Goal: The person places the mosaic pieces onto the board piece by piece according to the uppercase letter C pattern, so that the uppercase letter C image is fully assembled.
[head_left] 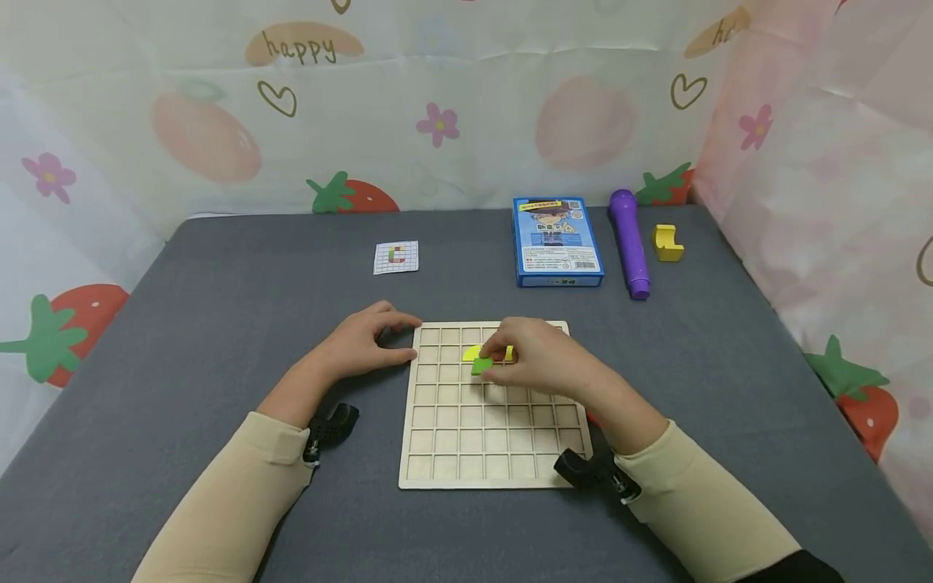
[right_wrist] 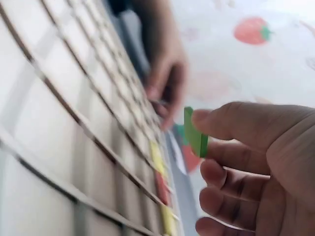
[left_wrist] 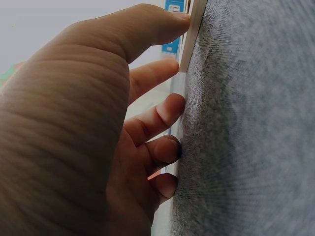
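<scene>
My right hand [head_left: 543, 352] pinches a small green tile [right_wrist: 196, 135] between thumb and index finger, above the upper part of a wooden grid board [head_left: 440, 417]. In the right wrist view the tile is clear of the board. A yellow piece [head_left: 471, 353] sits in the board's second row, left of my fingers. The right wrist view shows a red piece [right_wrist: 161, 188] between two yellow ones, partly hidden by the hand in the head view. With thumb and index fingertip, my left hand [head_left: 360, 340] touches the board's upper left edge; its other fingers rest on the table, loosely bent.
Beyond the board lie a small pattern card [head_left: 396, 257], a blue box [head_left: 558, 243], a purple microphone-shaped object [head_left: 630, 243] and a yellow block with a curved notch [head_left: 667, 243]. Something red [head_left: 593, 419] shows at the board's right edge, mostly covered by the right forearm.
</scene>
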Demonstrator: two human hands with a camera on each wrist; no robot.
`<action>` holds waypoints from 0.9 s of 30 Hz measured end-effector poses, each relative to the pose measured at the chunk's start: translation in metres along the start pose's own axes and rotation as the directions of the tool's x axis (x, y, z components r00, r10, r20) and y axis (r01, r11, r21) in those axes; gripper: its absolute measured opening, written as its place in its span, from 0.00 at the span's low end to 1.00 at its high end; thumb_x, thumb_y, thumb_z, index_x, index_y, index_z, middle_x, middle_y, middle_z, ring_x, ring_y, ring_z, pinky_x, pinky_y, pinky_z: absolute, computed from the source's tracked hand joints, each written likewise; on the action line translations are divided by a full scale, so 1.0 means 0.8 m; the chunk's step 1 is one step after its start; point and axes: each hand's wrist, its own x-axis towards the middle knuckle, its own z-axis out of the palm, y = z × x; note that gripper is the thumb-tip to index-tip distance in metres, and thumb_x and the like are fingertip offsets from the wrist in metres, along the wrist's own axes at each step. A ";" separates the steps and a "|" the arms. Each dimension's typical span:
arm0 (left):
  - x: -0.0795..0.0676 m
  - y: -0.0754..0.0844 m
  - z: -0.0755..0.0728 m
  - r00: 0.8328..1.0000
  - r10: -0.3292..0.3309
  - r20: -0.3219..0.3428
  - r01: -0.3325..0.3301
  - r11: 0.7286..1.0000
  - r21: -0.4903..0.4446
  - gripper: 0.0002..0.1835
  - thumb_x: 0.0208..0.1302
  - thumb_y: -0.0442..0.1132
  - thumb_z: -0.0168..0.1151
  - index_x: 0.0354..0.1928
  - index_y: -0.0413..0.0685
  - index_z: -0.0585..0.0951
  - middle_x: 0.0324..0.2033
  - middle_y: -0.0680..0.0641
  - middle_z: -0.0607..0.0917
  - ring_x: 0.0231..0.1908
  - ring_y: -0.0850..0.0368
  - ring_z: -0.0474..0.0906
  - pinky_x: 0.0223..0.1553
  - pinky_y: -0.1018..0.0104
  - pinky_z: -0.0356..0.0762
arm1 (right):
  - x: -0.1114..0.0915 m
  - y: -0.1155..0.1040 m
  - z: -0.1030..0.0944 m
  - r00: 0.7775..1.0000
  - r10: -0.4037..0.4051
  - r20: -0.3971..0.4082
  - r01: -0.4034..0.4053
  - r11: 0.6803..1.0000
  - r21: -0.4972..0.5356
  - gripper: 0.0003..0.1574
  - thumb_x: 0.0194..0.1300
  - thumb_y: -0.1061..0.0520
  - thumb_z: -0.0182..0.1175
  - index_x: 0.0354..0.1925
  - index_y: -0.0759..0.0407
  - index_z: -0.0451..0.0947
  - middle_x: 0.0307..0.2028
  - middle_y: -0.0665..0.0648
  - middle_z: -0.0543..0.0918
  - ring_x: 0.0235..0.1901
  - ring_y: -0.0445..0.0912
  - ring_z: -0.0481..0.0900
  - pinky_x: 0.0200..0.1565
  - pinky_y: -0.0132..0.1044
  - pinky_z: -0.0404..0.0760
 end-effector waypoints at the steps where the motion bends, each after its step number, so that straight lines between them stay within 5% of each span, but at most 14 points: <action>1: 0.000 0.000 0.000 1.000 0.000 0.000 0.000 1.000 0.000 0.25 0.64 0.50 0.74 0.62 0.55 0.84 0.44 0.50 0.76 0.35 0.54 0.68 0.40 0.55 0.67 | 0.002 -0.002 0.007 1.000 -0.018 0.009 0.018 0.999 -0.029 0.13 0.66 0.52 0.71 0.46 0.57 0.90 0.36 0.48 0.81 0.34 0.42 0.76 0.39 0.38 0.77; 7: -0.001 0.003 -0.001 1.000 -0.004 0.002 0.004 1.000 -0.003 0.26 0.64 0.50 0.74 0.63 0.55 0.84 0.44 0.49 0.77 0.36 0.53 0.69 0.40 0.54 0.67 | 0.009 -0.006 0.035 0.999 -0.034 0.014 0.036 0.984 -0.174 0.12 0.68 0.53 0.70 0.47 0.55 0.91 0.30 0.46 0.76 0.28 0.40 0.72 0.33 0.35 0.72; 16: 0.000 0.003 -0.001 1.000 -0.004 0.003 0.004 1.000 -0.004 0.26 0.64 0.50 0.74 0.63 0.55 0.84 0.44 0.50 0.77 0.36 0.53 0.68 0.40 0.55 0.66 | 0.008 -0.009 0.046 0.994 0.034 -0.104 -0.053 0.981 -0.184 0.05 0.62 0.52 0.75 0.39 0.48 0.94 0.29 0.44 0.76 0.28 0.39 0.73 0.29 0.35 0.72; 24: 0.001 0.002 -0.001 1.000 0.001 0.002 -0.001 1.000 0.000 0.25 0.64 0.50 0.74 0.63 0.55 0.84 0.44 0.50 0.77 0.37 0.53 0.69 0.40 0.55 0.66 | -0.003 -0.013 0.039 0.995 0.093 0.039 -0.083 0.976 -0.202 0.18 0.69 0.50 0.69 0.56 0.48 0.88 0.35 0.49 0.80 0.28 0.42 0.72 0.29 0.37 0.70; 27: 0.001 0.001 0.000 1.000 0.000 0.003 0.000 1.000 -0.002 0.25 0.64 0.49 0.73 0.63 0.55 0.83 0.44 0.49 0.76 0.36 0.53 0.68 0.40 0.54 0.66 | -0.011 -0.012 0.037 0.997 0.070 0.033 -0.061 0.974 -0.219 0.23 0.72 0.48 0.66 0.62 0.49 0.84 0.36 0.49 0.78 0.29 0.42 0.71 0.31 0.37 0.71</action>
